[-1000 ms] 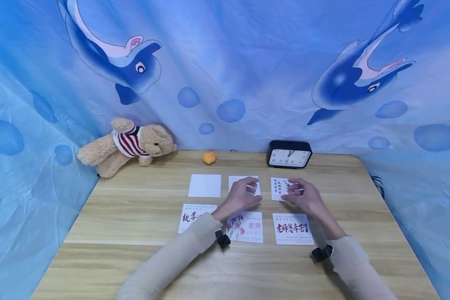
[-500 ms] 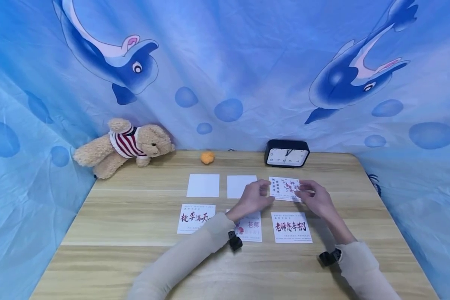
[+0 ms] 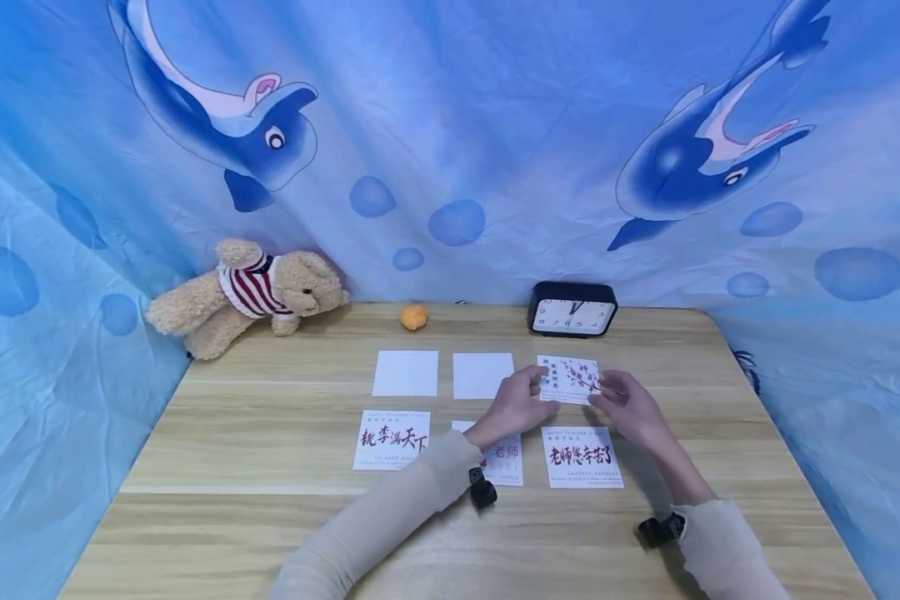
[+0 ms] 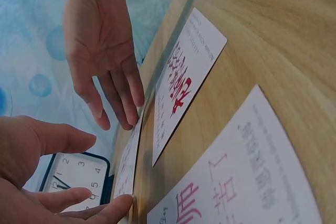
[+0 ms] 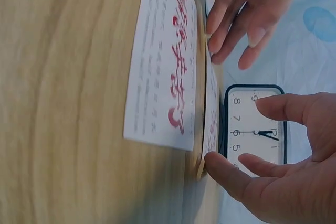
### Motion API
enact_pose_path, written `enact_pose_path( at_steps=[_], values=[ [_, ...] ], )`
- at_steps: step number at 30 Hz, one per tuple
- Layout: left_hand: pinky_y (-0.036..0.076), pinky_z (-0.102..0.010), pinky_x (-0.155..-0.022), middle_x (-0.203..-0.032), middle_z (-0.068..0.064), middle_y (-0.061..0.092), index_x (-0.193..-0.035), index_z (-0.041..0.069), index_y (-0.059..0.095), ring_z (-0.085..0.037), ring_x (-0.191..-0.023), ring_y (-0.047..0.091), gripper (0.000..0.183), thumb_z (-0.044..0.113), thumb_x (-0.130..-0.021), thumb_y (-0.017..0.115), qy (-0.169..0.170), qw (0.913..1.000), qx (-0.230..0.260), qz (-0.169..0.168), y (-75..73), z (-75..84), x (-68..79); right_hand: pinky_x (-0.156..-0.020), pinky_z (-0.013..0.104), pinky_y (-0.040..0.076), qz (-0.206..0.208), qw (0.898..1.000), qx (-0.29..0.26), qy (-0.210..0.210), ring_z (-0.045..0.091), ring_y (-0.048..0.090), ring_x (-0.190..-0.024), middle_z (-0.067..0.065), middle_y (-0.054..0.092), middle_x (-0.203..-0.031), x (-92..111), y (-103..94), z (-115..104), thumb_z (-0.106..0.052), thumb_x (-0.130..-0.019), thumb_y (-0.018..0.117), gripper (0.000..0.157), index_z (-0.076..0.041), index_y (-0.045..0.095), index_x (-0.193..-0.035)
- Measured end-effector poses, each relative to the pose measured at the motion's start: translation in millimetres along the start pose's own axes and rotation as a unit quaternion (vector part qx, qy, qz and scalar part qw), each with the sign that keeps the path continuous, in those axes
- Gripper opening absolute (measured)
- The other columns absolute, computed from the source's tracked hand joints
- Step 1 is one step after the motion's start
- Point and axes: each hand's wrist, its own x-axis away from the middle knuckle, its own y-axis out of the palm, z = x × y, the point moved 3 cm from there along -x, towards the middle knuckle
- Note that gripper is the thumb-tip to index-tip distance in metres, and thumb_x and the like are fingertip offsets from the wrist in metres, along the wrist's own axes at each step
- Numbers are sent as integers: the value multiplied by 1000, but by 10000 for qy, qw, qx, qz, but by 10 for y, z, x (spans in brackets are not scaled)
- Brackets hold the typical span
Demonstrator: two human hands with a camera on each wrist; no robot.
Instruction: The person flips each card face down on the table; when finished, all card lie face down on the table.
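Observation:
A white card with red blossoms and dark writing [image 3: 574, 382] lies flat in the back row, at the right, in the head view. My left hand [image 3: 521, 398] is at its left edge, fingertips touching or almost touching it. At its right edge my right hand [image 3: 633, 407] has its fingers in the same position. Both hands have loosely bent fingers and grip nothing. Just in front lies a card with red lettering [image 5: 165, 72], seen large in the right wrist view. My left forearm partly covers the flower card [image 3: 506, 465].
Two plain white cards [image 3: 405, 373] lie left in the back row. Another red-lettered card [image 3: 392, 440] is at front left. A black clock [image 3: 573, 310], an orange ball [image 3: 414, 317] and a teddy bear [image 3: 249, 293] line the back of the wooden table [image 3: 217, 517].
My left hand has moved right, from over the middle plain card to the blossom card's left edge. My right hand has shifted right, off the card's face to its right edge.

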Motion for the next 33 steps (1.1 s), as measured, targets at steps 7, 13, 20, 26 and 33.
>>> enact_pose_path(
  at_steps=[7, 13, 20, 26, 33],
  values=[
    [57, -39, -109, -152, -15, 58, -151, 11, 53, -30, -131, 64, 68, 19, -88, 80, -53, 9999, 109, 38, 25, -13, 8, -119, 53, 46, -40, 9994, -332, 40, 47, 39, -151, 32, 30, -165, 13, 51, -40, -24, -105, 60, 75, 2, 21, -163],
    [57, -38, -109, -153, -13, 58, -151, 13, 53, -29, -131, 64, 68, 21, -89, 80, -131, 9999, 69, 22, 40, -20, 6, -116, 44, 51, 131, 9941, -1041, 276, 45, 42, -149, 33, 32, -164, -6, 47, -25, -21, -105, 59, 74, 2, 20, -163],
    [57, -38, -109, -153, -11, 58, -152, 14, 53, -27, -132, 63, 68, 23, -89, 80, -190, 9998, 43, -3, 44, -13, 11, -114, 36, 53, 196, 9860, -1535, 617, 40, 44, -149, 29, 34, -165, -52, 48, 11, -17, -107, 55, 71, -1, 18, -165],
    [56, -38, -109, -155, -12, 57, -153, 14, 52, -28, -134, 63, 68, 22, -91, 79, -156, 9999, 60, -31, 45, -1, 14, -103, 24, 58, 142, 9811, -1796, 709, 38, 46, -147, 29, 35, -163, -74, 34, 14, -21, -109, 52, 69, 0, 17, -165],
    [57, -38, -108, -155, -10, 57, -153, 15, 51, -28, -134, 63, 67, 23, -92, 78, -150, 9999, -11, -47, 44, 10, 8, -95, 18, 59, 87, 9745, -2136, 681, 24, 54, -132, 26, 36, -158, -106, 17, 41, -20, -108, 53, 70, 3, 16, -164]
  ],
)
